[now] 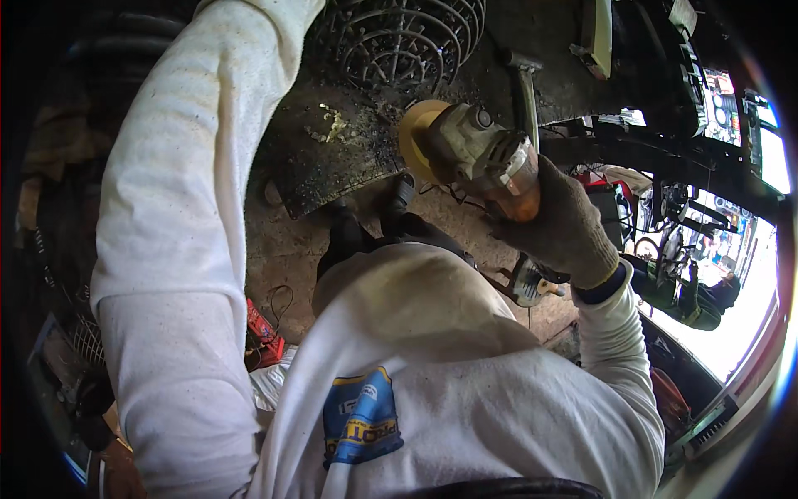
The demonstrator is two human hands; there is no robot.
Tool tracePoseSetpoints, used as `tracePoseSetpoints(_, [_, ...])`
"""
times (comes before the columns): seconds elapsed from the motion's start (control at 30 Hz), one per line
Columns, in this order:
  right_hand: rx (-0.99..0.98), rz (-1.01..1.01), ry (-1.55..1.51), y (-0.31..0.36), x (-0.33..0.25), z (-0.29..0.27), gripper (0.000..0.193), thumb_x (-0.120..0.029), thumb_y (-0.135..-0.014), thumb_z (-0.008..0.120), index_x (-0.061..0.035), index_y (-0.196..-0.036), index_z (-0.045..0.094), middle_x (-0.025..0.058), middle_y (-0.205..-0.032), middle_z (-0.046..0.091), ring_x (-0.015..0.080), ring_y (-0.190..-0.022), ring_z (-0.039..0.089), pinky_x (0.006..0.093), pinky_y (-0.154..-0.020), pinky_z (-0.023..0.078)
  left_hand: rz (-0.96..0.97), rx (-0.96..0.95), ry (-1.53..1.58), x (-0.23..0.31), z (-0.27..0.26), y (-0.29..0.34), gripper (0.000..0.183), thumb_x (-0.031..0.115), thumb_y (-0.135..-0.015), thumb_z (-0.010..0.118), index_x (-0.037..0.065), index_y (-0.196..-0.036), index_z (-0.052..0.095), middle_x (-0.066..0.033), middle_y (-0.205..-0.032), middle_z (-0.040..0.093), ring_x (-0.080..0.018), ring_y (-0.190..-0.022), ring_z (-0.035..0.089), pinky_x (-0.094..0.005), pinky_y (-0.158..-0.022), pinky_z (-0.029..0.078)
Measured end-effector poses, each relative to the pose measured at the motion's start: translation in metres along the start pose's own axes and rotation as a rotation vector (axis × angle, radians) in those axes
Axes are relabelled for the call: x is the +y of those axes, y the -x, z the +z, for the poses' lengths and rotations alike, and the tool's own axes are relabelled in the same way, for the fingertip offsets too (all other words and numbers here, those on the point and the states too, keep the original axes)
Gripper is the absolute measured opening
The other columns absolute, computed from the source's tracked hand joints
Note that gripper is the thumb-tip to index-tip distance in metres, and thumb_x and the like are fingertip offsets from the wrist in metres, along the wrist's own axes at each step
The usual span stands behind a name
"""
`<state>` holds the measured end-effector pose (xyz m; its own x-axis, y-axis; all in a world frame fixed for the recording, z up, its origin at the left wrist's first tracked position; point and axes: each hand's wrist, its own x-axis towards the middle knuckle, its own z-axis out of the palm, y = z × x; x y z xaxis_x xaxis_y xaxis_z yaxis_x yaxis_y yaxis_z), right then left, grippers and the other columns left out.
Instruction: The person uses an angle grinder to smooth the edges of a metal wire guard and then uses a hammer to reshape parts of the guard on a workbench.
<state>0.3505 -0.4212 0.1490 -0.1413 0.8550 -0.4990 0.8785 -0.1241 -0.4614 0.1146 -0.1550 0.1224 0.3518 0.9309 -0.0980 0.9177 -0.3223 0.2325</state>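
My right hand (573, 220), in a grey knitted glove, is wrapped around the body of an angle grinder (490, 154). The grinder has a round yellowish disc (420, 137), held just above the near part of a dark work surface (324, 158). My left arm, in a white sleeve, reaches up past the top edge, so the left hand is out of sight. Beyond the disc stands a round cage of bent metal rods (399, 41). A hammer (525, 91) lies on the surface to the right of the cage.
Yellow flakes (332, 123) and dark grit lie on the work surface. A second power tool (532, 283) and a red case (264, 337) are on the floor below. Dark metal frames (615, 154) stand at the right, and a person (690, 291) is beyond them.
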Motion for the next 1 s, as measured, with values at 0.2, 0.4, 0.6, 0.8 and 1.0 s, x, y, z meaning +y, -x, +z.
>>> tracePoseSetpoints(0.2, [0.024, 0.001, -0.063, 0.001, 0.015, -0.003, 0.078, -0.022, -0.069, 0.091, -0.0047, -0.136, 0.055, 0.0163, -0.115, 0.073, 0.0315, -0.107, 0.072, 0.0411, -0.093, 0.056, 0.141, 0.036, -0.214, -0.012, 0.017, -0.022, 0.068, 0.066, -0.1, 0.045, 0.021, -0.15, 0.053, -0.01, -0.163, 0.039, -0.0336, -0.149, 0.036, -0.0407, -0.123, 0.03])
tracePoseSetpoints(0.4, [0.01, -0.015, -0.03, -0.01, 0.024, -0.005, 0.08, -0.022, -0.066, 0.091, -0.0045, -0.136, 0.055, 0.0162, -0.115, 0.073, 0.0329, -0.107, 0.072, 0.0414, -0.091, 0.057, 0.121, 0.095, -0.199, -0.014, 0.02, -0.026, 0.073, 0.065, -0.097, 0.053, 0.01, -0.146, 0.056, -0.015, -0.153, 0.052, -0.035, -0.141, 0.048, -0.0405, -0.118, 0.038])
tracePoseSetpoints(0.6, [0.019, -0.083, 0.074, -0.017, 0.032, -0.011, 0.076, -0.031, -0.071, 0.087, -0.0043, -0.134, 0.055, 0.0195, -0.112, 0.072, 0.0381, -0.105, 0.071, 0.0444, -0.089, 0.058, 0.006, 0.084, -0.078, 0.003, 0.008, -0.013, 0.077, 0.064, -0.094, 0.058, 0.005, -0.143, 0.057, -0.0176, -0.15, 0.054, -0.0351, -0.138, 0.051, -0.0409, -0.116, 0.04])
tracePoseSetpoints(0.8, [0.032, -0.137, 0.086, -0.026, 0.038, -0.013, 0.073, -0.033, -0.071, 0.086, -0.0061, -0.132, 0.056, 0.0195, -0.111, 0.072, 0.0383, -0.105, 0.071, 0.0454, -0.088, 0.058, -0.006, 0.075, -0.04, 0.002, 0.009, -0.013, 0.079, 0.065, -0.094, 0.058, 0.007, -0.147, 0.054, -0.0168, -0.153, 0.051, -0.0342, -0.14, 0.049, -0.0392, -0.118, 0.038])
tracePoseSetpoints(1.0, [0.045, -0.174, 0.084, -0.031, 0.035, -0.014, 0.072, -0.033, -0.071, 0.086, -0.0065, -0.131, 0.056, 0.0197, -0.109, 0.073, 0.0384, -0.103, 0.072, 0.0462, -0.086, 0.059, 0.087, 0.113, -0.246, -0.023, 0.026, -0.03, 0.082, 0.067, -0.093, 0.058, 0.007, -0.15, 0.05, -0.017, -0.156, 0.047, -0.0345, -0.143, 0.045, -0.0389, -0.12, 0.036])
